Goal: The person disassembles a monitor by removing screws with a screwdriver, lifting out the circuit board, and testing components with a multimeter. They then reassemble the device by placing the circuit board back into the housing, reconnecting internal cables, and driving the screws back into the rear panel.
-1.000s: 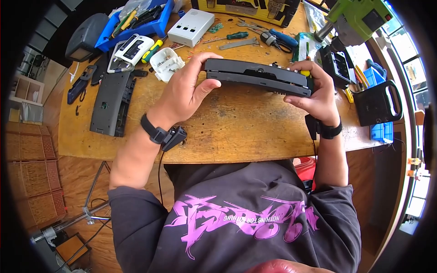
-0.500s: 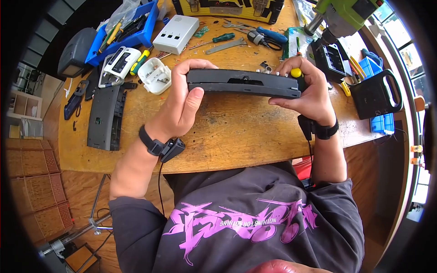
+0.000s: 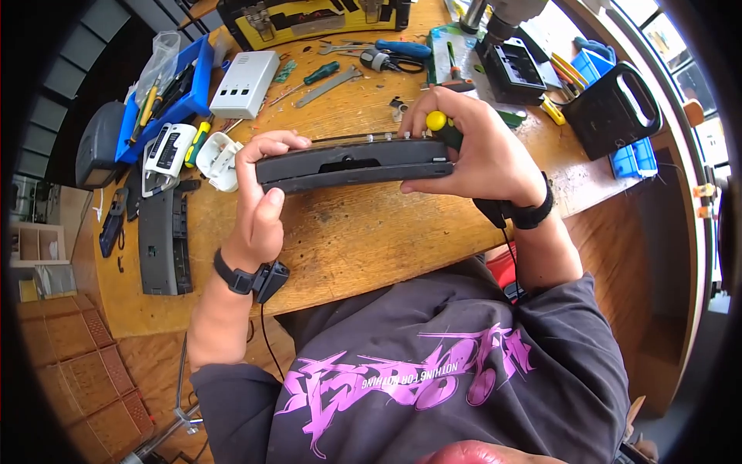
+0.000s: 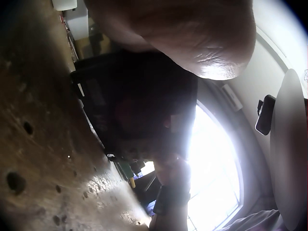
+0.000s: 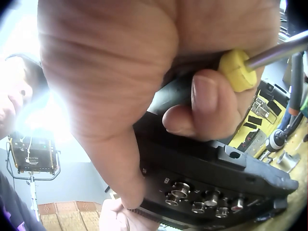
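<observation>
A long black plastic housing [image 3: 352,166] is held above the wooden table between both hands. The left hand [image 3: 259,197] grips its left end, fingers over the far edge and thumb at the near side. At the other end the right hand [image 3: 483,151] pinches the housing and also keeps a screwdriver with a yellow-ended handle [image 3: 437,121] in its curled fingers. Round metal connectors [image 5: 180,190] line one side of the housing in the right wrist view, where the screwdriver's shaft [image 5: 279,52] points away from the housing. The left wrist view shows the housing [image 4: 139,96] dark.
Another black housing [image 3: 164,243] lies at the table's left. Behind are a blue tool tray [image 3: 202,81], a white box [image 3: 246,83], an open white case [image 3: 219,161], wrenches and a green-handled screwdriver [image 3: 321,73]. A black case [image 3: 614,112] and blue bins [image 3: 634,158] stand right.
The head view has shifted, so the table's contents appear turned and further left. Both hands still hold the housing, whose tilt in the head view has changed slightly.
</observation>
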`<state>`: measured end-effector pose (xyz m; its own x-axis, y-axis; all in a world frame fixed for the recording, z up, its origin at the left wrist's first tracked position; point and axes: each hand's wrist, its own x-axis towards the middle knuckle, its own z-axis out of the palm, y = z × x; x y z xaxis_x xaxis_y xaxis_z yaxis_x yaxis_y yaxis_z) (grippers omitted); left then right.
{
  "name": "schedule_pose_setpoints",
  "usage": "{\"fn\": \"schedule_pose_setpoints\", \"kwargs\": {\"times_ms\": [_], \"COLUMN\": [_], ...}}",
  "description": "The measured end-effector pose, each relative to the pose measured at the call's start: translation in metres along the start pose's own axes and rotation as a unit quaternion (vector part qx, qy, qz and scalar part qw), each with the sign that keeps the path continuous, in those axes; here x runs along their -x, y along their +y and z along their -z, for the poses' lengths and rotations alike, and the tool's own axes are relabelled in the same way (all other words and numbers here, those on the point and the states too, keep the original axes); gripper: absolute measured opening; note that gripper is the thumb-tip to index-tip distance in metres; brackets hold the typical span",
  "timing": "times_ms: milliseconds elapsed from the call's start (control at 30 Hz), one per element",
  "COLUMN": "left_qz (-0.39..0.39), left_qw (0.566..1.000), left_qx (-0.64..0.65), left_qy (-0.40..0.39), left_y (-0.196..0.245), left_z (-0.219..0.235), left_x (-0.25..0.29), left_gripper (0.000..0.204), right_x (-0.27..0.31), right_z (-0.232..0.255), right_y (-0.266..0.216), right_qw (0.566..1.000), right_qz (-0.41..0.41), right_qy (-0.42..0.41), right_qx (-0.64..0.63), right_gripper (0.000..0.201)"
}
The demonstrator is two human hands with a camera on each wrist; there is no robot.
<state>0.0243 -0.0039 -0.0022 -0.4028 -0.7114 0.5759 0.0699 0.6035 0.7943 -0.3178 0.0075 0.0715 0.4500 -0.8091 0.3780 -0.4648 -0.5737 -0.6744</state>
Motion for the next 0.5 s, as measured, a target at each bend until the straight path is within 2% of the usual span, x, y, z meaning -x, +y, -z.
{"fn": "schedule_pose_setpoints", "kwargs": {"times_ms": [133, 200, 233, 267, 333, 367, 400, 467, 500], "left_qz": [0.017, -0.007, -0.006, -0.003, 0.05, 0.091, 0.091, 0.085, 0.093], "left_qw": [1.0, 0.984, 0.975, 0.975, 0.961, 0.945, 0.944, 0.91, 0.906], "left_qx": [0.004, -0.097, -0.114, -0.112, -0.154, -0.188, -0.189, -0.303, -0.309], "left_qy": [-0.025, -0.149, -0.189, -0.192, -0.223, -0.252, -0.254, -0.271, -0.273], "left_y": [0.01, 0.015, 0.015, 0.023, 0.042, 0.042, 0.043, 0.045, 0.044], "left_z": [0.011, 0.026, 0.033, 0.03, 0.019, 0.021, 0.019, 0.01, 0.009], "left_x": [0.001, -0.003, -0.004, -0.007, -0.018, -0.016, -0.016, -0.016, -0.016], "left_gripper": [0.049, 0.054, 0.068, 0.068, 0.089, 0.113, 0.113, 0.128, 0.138], "right_x": [0.008, 0.013, 0.017, 0.021, 0.029, 0.032, 0.035, 0.039, 0.04], "right_z": [-0.004, -0.008, -0.013, -0.017, -0.022, -0.022, -0.021, -0.019, -0.018], "right_y": [0.0, 0.001, 0.004, 0.006, 0.009, 0.01, 0.01, 0.009, 0.01], "right_qw": [0.999, 0.998, 0.996, 0.994, 0.994, 0.993, 0.992, 0.991, 0.99], "right_qz": [0.041, 0.059, 0.085, 0.111, 0.107, 0.109, 0.112, 0.111, 0.109], "right_qy": [-0.007, -0.007, -0.004, -0.002, -0.007, -0.016, -0.026, -0.036, -0.046], "right_qx": [0.005, 0.008, 0.013, 0.018, 0.012, 0.031, 0.051, 0.067, 0.079], "right_gripper": [0.049, 0.046, 0.043, 0.039, 0.035, 0.036, 0.038, 0.04, 0.041]}}
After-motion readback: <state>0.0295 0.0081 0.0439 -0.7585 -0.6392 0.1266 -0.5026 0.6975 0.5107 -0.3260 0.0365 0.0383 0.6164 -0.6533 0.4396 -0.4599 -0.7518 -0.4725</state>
